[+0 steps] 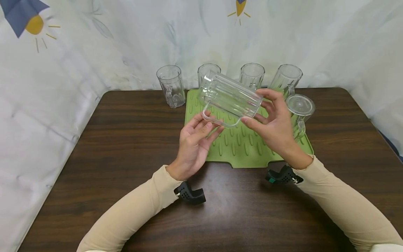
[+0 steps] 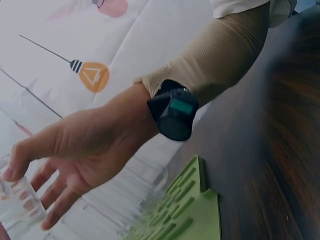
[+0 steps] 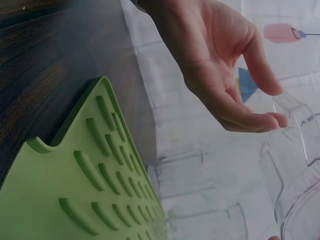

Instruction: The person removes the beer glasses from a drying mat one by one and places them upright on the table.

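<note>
A clear glass mug (image 1: 231, 94) is held tilted in the air above a green drying mat (image 1: 248, 159). My right hand (image 1: 277, 122) grips the mug's right end between thumb and fingers; the left wrist view shows this hand (image 2: 95, 145) too. At the mug's handle, my left hand (image 1: 196, 143) pinches the lower left part with thumb and fingertips. The right wrist view catches this left hand (image 3: 215, 65) with its fingertips at the clear handle. Just beyond my right hand, another mug (image 1: 300, 115) stands on the mat, seemingly upside down.
Along the back stand more clear mugs: one (image 1: 171, 85) left of the mat, others (image 1: 253, 75) at its far edge, including a leaning-looking one (image 1: 286, 78). A dark wooden table (image 1: 132, 140) carries everything. White patterned fabric (image 1: 135, 45) hangs behind it.
</note>
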Demonstrator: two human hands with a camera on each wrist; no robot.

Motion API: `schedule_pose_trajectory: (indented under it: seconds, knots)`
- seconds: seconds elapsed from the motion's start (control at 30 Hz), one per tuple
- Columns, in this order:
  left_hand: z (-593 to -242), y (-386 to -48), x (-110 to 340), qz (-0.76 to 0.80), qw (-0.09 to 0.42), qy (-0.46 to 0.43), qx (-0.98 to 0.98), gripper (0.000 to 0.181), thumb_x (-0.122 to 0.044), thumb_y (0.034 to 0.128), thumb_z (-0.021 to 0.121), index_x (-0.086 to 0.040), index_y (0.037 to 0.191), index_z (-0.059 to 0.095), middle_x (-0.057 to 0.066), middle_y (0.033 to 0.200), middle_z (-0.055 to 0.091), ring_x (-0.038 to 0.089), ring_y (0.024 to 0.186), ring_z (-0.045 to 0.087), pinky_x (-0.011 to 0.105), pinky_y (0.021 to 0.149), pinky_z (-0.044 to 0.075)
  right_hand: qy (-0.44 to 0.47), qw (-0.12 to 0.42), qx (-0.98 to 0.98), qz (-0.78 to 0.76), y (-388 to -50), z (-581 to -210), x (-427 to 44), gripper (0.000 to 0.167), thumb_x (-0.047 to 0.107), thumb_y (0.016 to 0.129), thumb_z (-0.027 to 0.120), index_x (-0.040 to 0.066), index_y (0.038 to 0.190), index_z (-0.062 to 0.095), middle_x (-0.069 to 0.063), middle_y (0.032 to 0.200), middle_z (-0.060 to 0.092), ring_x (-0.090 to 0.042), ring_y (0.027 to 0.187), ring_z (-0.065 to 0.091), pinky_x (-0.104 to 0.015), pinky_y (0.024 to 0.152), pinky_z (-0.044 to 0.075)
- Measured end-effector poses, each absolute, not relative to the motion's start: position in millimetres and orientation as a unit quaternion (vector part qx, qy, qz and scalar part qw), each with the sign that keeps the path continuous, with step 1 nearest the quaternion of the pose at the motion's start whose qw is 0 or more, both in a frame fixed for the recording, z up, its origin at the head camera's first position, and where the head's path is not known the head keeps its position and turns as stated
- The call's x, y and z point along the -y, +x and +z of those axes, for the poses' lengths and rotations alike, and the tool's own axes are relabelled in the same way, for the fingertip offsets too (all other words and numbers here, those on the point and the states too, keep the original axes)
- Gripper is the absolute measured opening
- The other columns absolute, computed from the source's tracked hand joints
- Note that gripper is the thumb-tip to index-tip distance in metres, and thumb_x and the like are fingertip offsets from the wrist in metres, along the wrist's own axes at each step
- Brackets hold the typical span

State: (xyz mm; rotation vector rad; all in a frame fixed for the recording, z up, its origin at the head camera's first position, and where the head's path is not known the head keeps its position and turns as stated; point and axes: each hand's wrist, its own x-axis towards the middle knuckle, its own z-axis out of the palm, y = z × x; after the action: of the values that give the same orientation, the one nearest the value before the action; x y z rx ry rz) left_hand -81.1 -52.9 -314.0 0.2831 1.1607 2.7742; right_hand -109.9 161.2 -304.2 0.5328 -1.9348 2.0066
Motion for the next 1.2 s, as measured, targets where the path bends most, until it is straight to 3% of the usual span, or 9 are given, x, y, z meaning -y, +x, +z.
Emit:
schedule_pose_trajectory:
  seconds: [0.3, 0.43, 0.53, 0.63, 0.93, 1.2]
  knots:
    - [-312, -78, 45, 0.933, 0.026, 0.089, -0.347, 0.027, 0.009, 0.1024, 0.043, -0.012, 0.108, 0.059, -0.002, 0.101, 0.067, 0.014, 0.099, 0.071, 0.030, 0.104, 0.059, 0.189, 0.135, 0.679, 0.697, -110, -306, -157, 0.072, -0.023, 0.079, 0.073, 0.006, 0.140, 0.047, -0.002, 0.142, 0.048, -0.023, 0.125, 0.059, -0.026, 0.094, 0.063]
    - [-312, -77, 43, 0.936, 0.004, 0.080, -0.341, 0.018, 0.004, 0.1021, 0.052, -0.013, 0.104, 0.059, -0.001, 0.099, 0.065, 0.014, 0.096, 0.071, 0.030, 0.100, 0.060, 0.186, 0.128, 0.677, 0.701, -111, -307, -154, 0.072, -0.022, 0.079, 0.073, 0.006, 0.140, 0.046, -0.002, 0.143, 0.047, -0.023, 0.125, 0.059, -0.028, 0.095, 0.063]
    - [-312, -78, 41, 0.938, -0.009, 0.076, -0.339, 0.011, -0.005, 0.0974, 0.065, -0.013, 0.102, 0.060, -0.001, 0.097, 0.065, 0.014, 0.094, 0.070, 0.029, 0.097, 0.060, 0.183, 0.124, 0.674, 0.704, -111, -307, -152, 0.071, -0.021, 0.079, 0.073, 0.005, 0.139, 0.046, -0.002, 0.143, 0.046, -0.023, 0.125, 0.059, -0.028, 0.096, 0.063]
    - [-313, -79, 40, 0.939, -0.012, 0.075, -0.336, 0.018, -0.014, 0.0894, 0.073, -0.014, 0.100, 0.059, -0.001, 0.096, 0.065, 0.014, 0.094, 0.069, 0.029, 0.096, 0.060, 0.181, 0.117, 0.679, 0.702, -112, -308, -151, 0.071, -0.020, 0.080, 0.073, 0.004, 0.140, 0.044, -0.002, 0.142, 0.046, -0.023, 0.124, 0.059, -0.027, 0.096, 0.063]
    - [-307, -80, 41, 0.941, -0.022, 0.081, -0.327, 0.019, -0.016, 0.0872, 0.072, -0.013, 0.097, 0.056, -0.001, 0.096, 0.064, 0.013, 0.092, 0.069, 0.028, 0.096, 0.062, 0.182, 0.091, 0.703, 0.681, -112, -302, -149, 0.067, -0.010, 0.088, 0.071, 0.011, 0.145, 0.042, 0.001, 0.145, 0.043, -0.021, 0.122, 0.057, -0.020, 0.090, 0.062]
    - [-299, -82, 47, 0.945, -0.041, 0.087, -0.312, 0.026, -0.018, 0.0799, 0.077, -0.012, 0.096, 0.058, -0.001, 0.095, 0.063, 0.012, 0.089, 0.069, 0.028, 0.095, 0.062, 0.187, 0.104, 0.716, 0.664, -111, -291, -152, 0.071, -0.007, 0.089, 0.068, 0.010, 0.153, 0.042, -0.005, 0.155, 0.041, -0.015, 0.140, 0.050, -0.021, 0.109, 0.052]
